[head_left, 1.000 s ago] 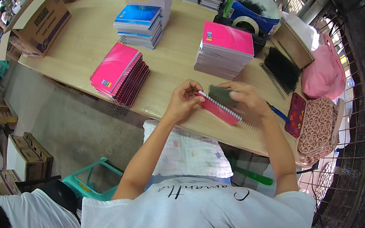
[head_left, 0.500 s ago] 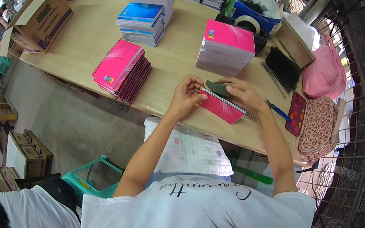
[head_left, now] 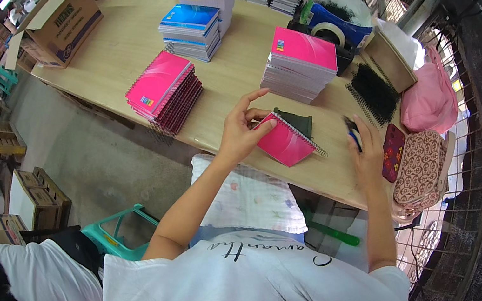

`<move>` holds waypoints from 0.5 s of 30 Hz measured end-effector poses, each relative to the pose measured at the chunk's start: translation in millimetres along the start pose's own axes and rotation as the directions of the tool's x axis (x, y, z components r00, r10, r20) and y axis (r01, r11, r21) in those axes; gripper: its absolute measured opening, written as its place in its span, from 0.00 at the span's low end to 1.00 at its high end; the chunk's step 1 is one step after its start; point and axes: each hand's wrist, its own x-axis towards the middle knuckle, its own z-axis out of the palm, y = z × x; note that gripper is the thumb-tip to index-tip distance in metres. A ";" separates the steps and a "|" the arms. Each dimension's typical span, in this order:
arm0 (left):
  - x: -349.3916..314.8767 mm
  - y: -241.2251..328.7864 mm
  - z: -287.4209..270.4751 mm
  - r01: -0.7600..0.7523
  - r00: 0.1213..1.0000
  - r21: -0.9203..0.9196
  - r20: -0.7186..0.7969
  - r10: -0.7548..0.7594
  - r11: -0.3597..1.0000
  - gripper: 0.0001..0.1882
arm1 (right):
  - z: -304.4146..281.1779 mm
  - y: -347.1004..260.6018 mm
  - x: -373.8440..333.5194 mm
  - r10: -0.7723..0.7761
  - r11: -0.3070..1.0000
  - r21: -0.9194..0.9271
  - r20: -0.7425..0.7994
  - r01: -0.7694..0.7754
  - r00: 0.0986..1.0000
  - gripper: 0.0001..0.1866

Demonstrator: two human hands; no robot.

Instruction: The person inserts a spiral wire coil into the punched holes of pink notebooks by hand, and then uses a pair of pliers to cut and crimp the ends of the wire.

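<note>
My left hand (head_left: 244, 129) pinches a small pink spiral notebook (head_left: 284, 141) at its upper edge, index finger raised. A wire coil runs along the notebook's right edge, and its loose end (head_left: 320, 152) sticks out past the lower corner. Just behind the notebook lies a dark green flat piece (head_left: 298, 122), perhaps cloth. My right hand (head_left: 368, 154) is closed around small blue-handled pliers (head_left: 352, 131), their dark tip pointing away from me; the palm hides part of them. Close to that hand rests a dark red floral phone (head_left: 392, 153).
Stacks of pink notebooks stand left (head_left: 164, 90) and right (head_left: 301, 62), with a blue stack (head_left: 190, 27) behind. Black wire coils (head_left: 371, 92), a pink bag (head_left: 428, 95) and a patterned pouch (head_left: 422, 167) line the right side. A carton (head_left: 68, 29) stands far left. Another person (head_left: 54, 299) sits at left.
My right hand has left the notebook, moved right and picked the pliers up from the table. The green piece now lies behind the notebook. My left hand keeps the notebook, now tilted more.
</note>
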 end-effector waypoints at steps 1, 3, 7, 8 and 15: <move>0.0 4.2 2.3 -0.003 1.000 0.033 0.005 0.003 0.999 0.33 | -3.7 -13.8 12.5 -0.127 0.992 -0.012 0.014 0.127 0.992 0.20; -0.1 12.2 6.5 -0.008 1.000 0.101 0.011 0.007 0.995 0.32 | -8.5 -39.0 36.3 -0.374 0.927 -0.029 0.048 0.375 0.926 0.19; -3.2 21.9 9.7 -0.023 1.000 0.165 0.014 0.021 0.986 0.34 | -19.2 -78.0 71.7 -0.688 0.675 -0.245 0.134 0.696 0.714 0.19; -3.8 24.0 10.0 -0.021 1.000 0.174 0.011 0.019 0.984 0.34 | -19.4 -80.8 75.3 -0.721 0.628 -0.280 0.141 0.726 0.679 0.19; -8.3 30.6 10.1 -0.009 1.000 0.160 0.025 0.005 0.987 0.35 | -15.3 -77.8 78.7 -0.691 0.602 -0.250 0.313 0.758 0.652 0.20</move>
